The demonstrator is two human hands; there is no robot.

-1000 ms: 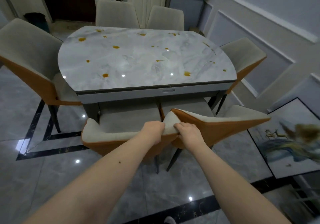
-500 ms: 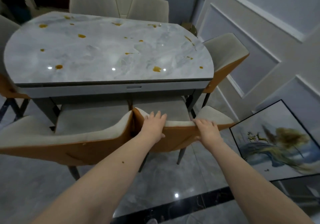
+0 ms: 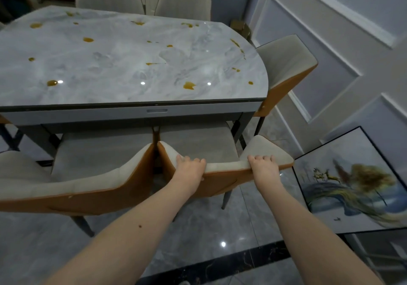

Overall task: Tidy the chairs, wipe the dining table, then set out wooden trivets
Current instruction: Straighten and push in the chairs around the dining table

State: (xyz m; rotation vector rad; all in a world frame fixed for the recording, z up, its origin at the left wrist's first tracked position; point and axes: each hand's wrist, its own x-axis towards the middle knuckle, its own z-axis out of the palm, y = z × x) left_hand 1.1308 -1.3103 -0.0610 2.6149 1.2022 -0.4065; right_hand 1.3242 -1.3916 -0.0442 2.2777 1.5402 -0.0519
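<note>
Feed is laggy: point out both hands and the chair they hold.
left hand (image 3: 191, 167), head view, back of hand.
right hand (image 3: 263, 166), head view, back of hand.
chair (image 3: 224, 166), head view, backrest top edge.

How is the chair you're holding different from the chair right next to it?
Both hands, left hand and right hand, grip the top of the held chair; nothing touches the neighbour chair. The held chair sits nearer the table's rounded end, beside the framed picture; the neighbour chair sits further left, partly out of view. Both have pale cushions, orange backs and dark legs, with seats tucked under the table.
</note>
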